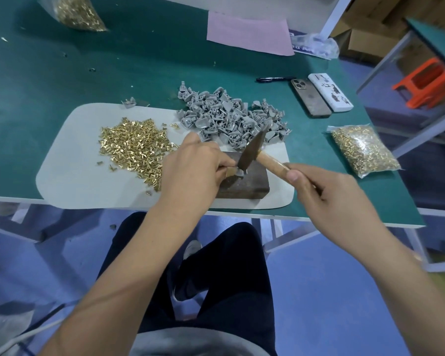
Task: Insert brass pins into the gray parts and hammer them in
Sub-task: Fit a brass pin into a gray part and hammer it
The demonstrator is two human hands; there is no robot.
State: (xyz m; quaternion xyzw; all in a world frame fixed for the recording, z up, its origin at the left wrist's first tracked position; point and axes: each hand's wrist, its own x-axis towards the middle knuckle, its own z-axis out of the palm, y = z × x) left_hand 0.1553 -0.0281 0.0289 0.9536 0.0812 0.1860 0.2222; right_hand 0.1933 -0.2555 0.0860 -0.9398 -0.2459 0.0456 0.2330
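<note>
The left hand [190,167] pinches a small gray plastic part [240,172] on the dark block [249,185]. The right hand [329,194] has its fingers wrapped round the wooden-handled hammer [272,161].

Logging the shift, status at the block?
Left hand pinches gray part on block. Right hand grips hammer, head over part. Nothing in the way.

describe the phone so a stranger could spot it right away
Start at the pile of gray parts on the green table and look right. The phone lies face down beside a white box; it alone is dark, with a camera cluster at its far end.
</note>
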